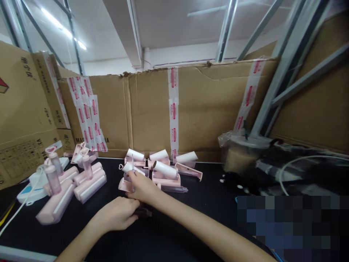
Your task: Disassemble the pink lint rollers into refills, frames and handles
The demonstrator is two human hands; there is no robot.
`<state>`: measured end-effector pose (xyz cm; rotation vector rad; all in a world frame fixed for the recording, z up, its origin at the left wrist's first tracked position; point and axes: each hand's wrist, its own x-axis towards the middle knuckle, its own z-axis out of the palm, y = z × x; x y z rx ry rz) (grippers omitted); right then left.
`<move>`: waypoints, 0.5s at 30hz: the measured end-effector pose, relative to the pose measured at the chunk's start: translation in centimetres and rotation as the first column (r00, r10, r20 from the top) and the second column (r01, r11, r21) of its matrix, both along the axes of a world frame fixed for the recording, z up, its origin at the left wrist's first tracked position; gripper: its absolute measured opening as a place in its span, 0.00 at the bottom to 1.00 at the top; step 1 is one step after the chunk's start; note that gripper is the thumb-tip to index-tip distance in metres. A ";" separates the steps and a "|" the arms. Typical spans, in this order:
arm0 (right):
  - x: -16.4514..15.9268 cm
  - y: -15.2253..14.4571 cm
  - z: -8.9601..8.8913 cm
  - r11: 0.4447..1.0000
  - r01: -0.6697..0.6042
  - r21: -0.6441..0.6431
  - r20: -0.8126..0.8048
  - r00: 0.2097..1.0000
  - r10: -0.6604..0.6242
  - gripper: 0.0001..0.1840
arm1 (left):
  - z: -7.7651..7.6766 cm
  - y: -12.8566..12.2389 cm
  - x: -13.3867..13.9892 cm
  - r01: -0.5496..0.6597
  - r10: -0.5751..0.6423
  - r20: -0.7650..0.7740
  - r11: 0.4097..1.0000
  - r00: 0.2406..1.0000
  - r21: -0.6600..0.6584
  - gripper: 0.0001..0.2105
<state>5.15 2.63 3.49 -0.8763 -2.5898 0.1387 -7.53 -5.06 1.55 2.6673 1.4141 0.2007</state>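
My right hand (143, 187) reaches across above my left, its fingers closed around a pink lint roller (125, 185) with a white roll and a thin grey rod. My left hand (118, 214) is just below and nearer to me, fingers curled; what they hold, if anything, is hidden. A dark translucent piece (143, 212) lies beside its fingertips. Next to my right hand, an open pink case (166, 179) carries a white roll (165, 169), with a clear purplish handle (174, 189) in front. Several more white rolls (159, 155) on pink cases stand behind.
At left lie several closed pink lint rollers (89, 187) with upright clear handles, by a white power strip (32, 191). A long pink lid (189, 171) rests right of the rolls. A drink cup (240, 156) and dark bundled items (286, 171) are at right. Cardboard walls (147, 109) enclose the black table.
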 end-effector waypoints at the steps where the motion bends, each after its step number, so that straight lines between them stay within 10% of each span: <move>1: -0.5 -0.2 -0.4 1.000 0.001 0.014 0.006 1.000 -0.001 0.23 | 0.0 0.0 0.0 -0.013 0.012 -0.056 1.000 0.998 -0.007 0.09; 8: 0.6 -0.1 0.3 0.995 0.034 0.089 -0.016 0.999 -0.032 0.15 | 0.8 0.0 0.1 -0.050 0.052 -0.067 0.998 0.996 0.028 0.14; 15: 9.6 -1.6 4.8 0.966 0.224 0.131 -0.160 0.966 -0.202 0.16 | -1.5 2.3 0.4 -0.210 0.228 -0.079 0.959 0.970 0.189 0.11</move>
